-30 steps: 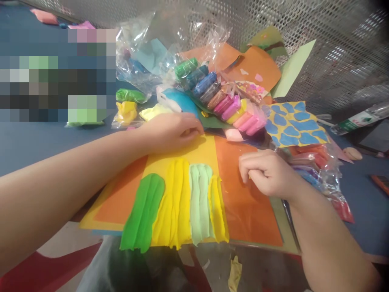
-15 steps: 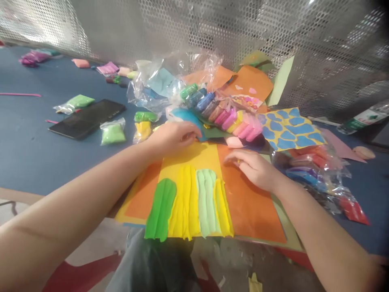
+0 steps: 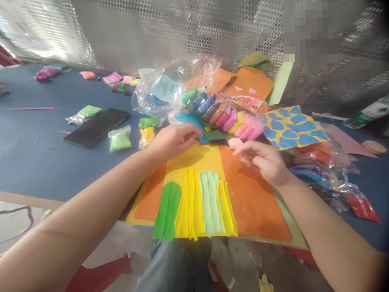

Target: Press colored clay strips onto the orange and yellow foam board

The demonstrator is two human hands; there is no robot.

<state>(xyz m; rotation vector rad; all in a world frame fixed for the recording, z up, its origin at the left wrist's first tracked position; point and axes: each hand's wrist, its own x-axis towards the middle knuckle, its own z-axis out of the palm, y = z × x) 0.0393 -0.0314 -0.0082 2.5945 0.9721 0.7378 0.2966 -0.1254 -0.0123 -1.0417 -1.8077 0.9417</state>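
Observation:
My left hand (image 3: 178,138) hangs over the top edge of a yellow sheet (image 3: 200,156), its fingers curled inward; whatever they hold, if anything, is hidden. To its right, my right hand (image 3: 263,161) is above an orange sheet (image 3: 258,207), thumb and fingers drawn together and slightly blurred, the contents too small to name. On the yellow sheet lie ridged strips of clay: dark green (image 3: 167,211), bright yellow (image 3: 191,205), pale green (image 3: 210,202) and a narrower yellow strip (image 3: 227,207). A pale pink clay piece (image 3: 234,142) lies near my right fingertips.
Behind the hands lies a row of wrapped coloured clay (image 3: 223,115) beside a clear plastic bag (image 3: 152,95). A black phone (image 3: 97,127) and green clay packets (image 3: 119,138) are left. Blue-patched yellow paper (image 3: 293,127), clay packets (image 3: 361,207) and a bottle (image 3: 369,113) are right.
My right hand has lifted slightly and turned, its fingers drawing together. My left hand stays nearly in place. The view has shifted a little, and the clay strips look the same.

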